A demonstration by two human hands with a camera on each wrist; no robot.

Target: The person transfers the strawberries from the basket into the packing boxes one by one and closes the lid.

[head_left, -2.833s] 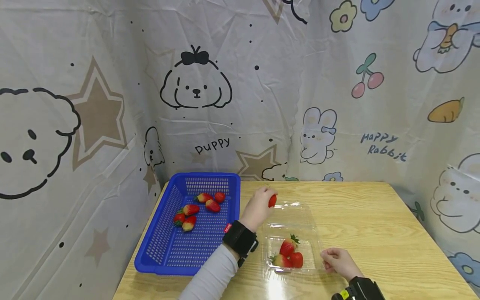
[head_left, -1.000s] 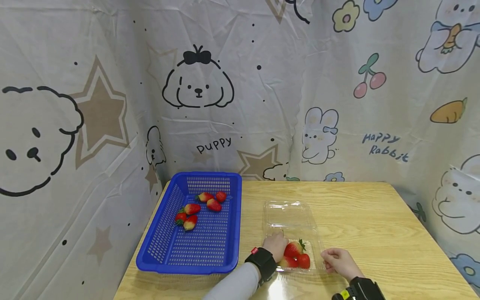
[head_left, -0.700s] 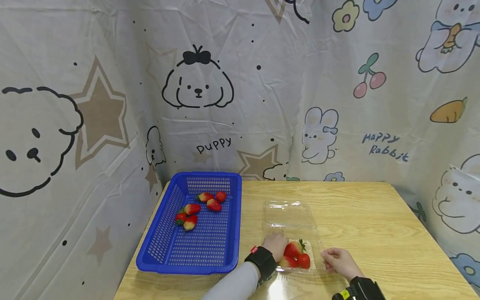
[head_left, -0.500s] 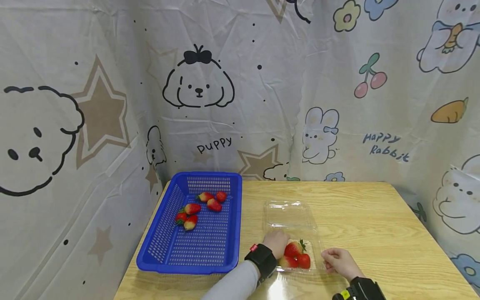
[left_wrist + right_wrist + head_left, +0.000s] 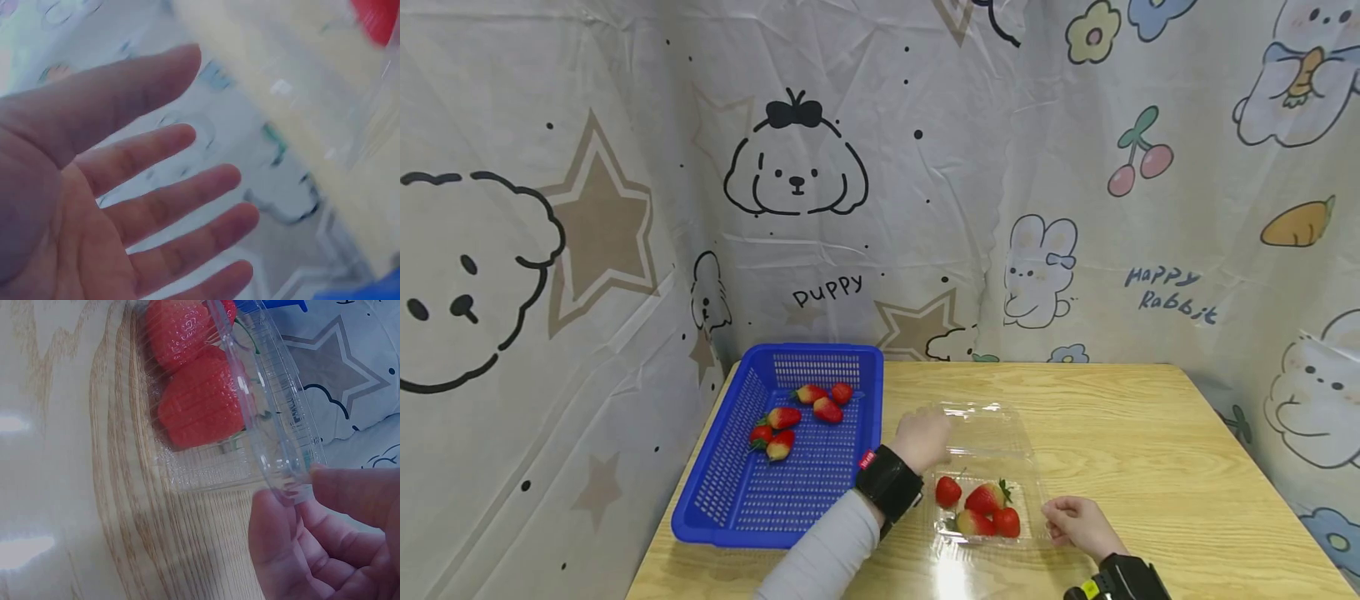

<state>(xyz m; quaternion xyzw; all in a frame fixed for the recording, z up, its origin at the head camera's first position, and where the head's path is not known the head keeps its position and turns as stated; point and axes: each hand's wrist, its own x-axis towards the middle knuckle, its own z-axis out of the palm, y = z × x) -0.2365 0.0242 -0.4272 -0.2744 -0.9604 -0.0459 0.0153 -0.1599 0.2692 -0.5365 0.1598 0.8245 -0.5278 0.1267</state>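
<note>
My left hand [image 5: 921, 440] is in the air beside the raised lid of a clear plastic clamshell box [image 5: 1032, 500]. In the left wrist view its fingers [image 5: 181, 206] are spread and nothing is in the palm. Several strawberries [image 5: 986, 498] sit in the box's base, one red strawberry [image 5: 948, 492] apart at its left side. With thumb and index finger, my right hand [image 5: 1078, 525] pinches the box's right rim. The right wrist view shows that clear rim [image 5: 284, 469] between thumb and fingertip, close to two large strawberries [image 5: 203, 400].
Left of the box stands a blue perforated basket [image 5: 775, 533], with several strawberries [image 5: 784, 417] towards its back. Both are on a light wooden table [image 5: 1120, 450]. A patterned cloth [image 5: 910, 183] hangs behind and at both sides.
My left hand carried a strawberry down into the box's left side, let go of it, and has moved up and left, away from it. My right hand has stayed at the rim.
</note>
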